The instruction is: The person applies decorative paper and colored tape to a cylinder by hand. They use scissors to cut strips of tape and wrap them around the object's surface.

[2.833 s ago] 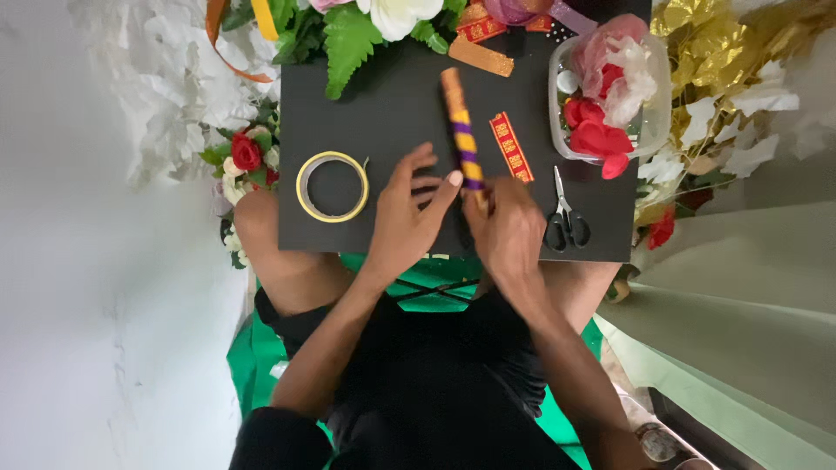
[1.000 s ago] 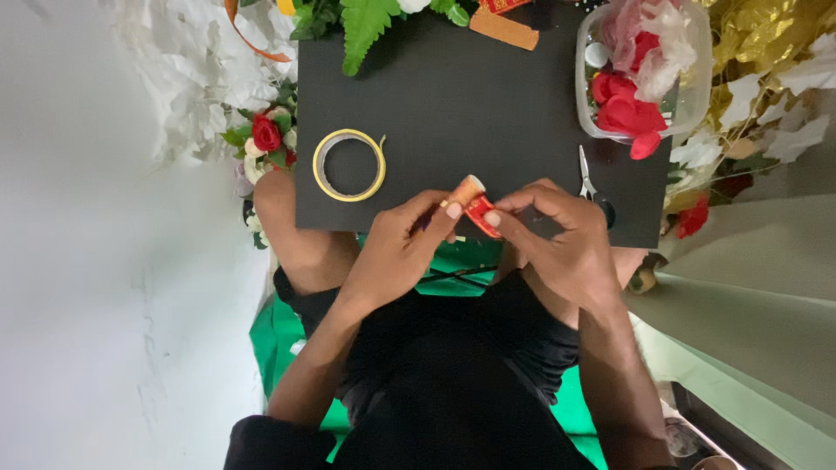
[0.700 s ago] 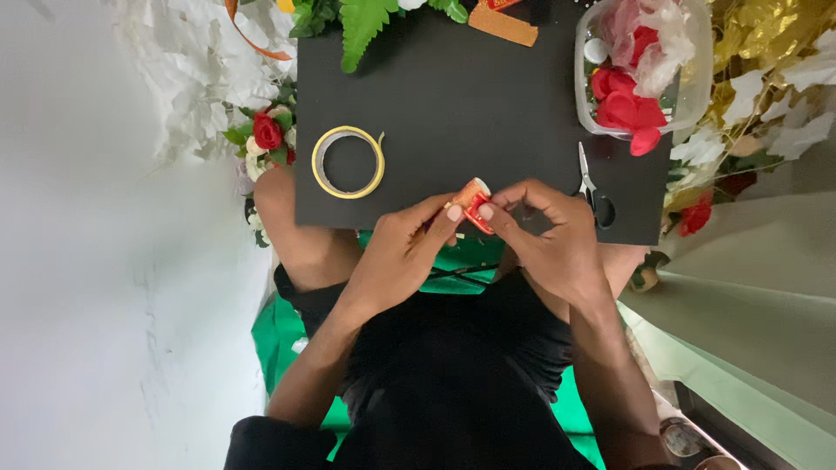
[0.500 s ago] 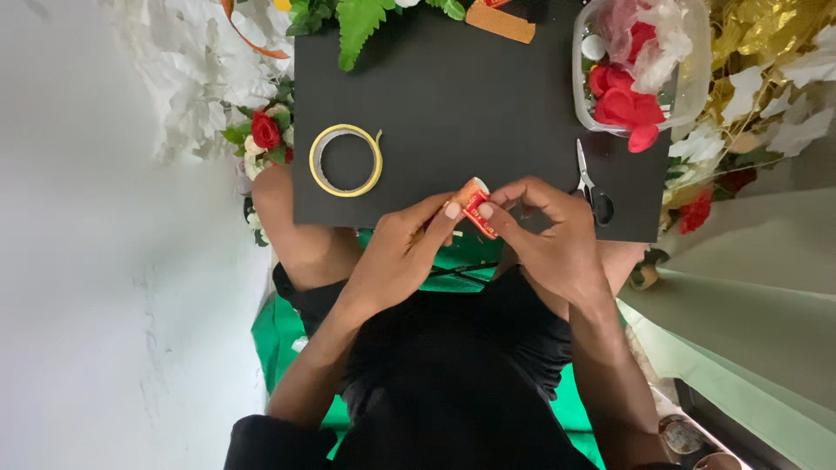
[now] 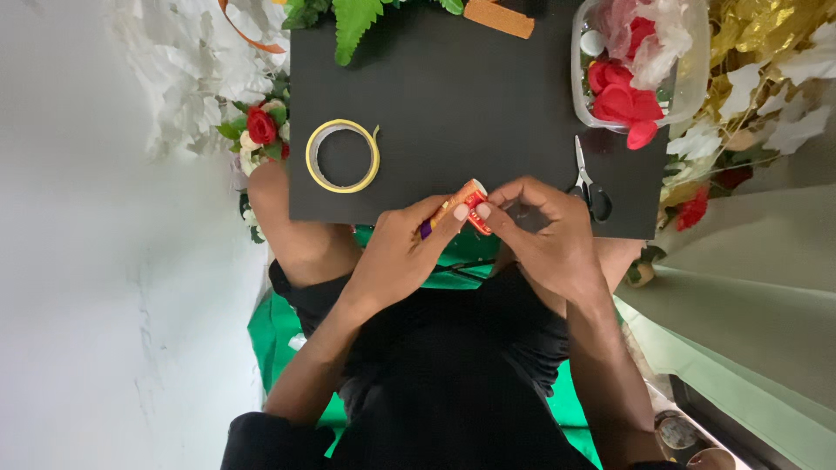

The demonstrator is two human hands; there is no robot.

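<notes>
My left hand (image 5: 402, 252) holds a striped orange and purple stick (image 5: 446, 209) by its end, at the near edge of a black board (image 5: 453, 96) that rests on my lap. My right hand (image 5: 547, 233) pinches a red patterned strip (image 5: 476, 214) against the tip of the stick. Both hands meet at the board's near edge, fingers closed on these pieces. Most of the stick is hidden inside my left hand.
On the board lie a roll of yellow tape (image 5: 342, 156) at left, black-handled scissors (image 5: 590, 180) at right, and an orange strip (image 5: 498, 17) at the far edge. A clear tub (image 5: 688, 78) holds red and white fabric flowers. Green leaves (image 5: 357, 19) and flower bunches (image 5: 257, 135) surround the board.
2.8 seconds ago the stick lay long across the board with the red strip beside it. Since then, both hands have gathered it at the near edge; little has moved in the last second.
</notes>
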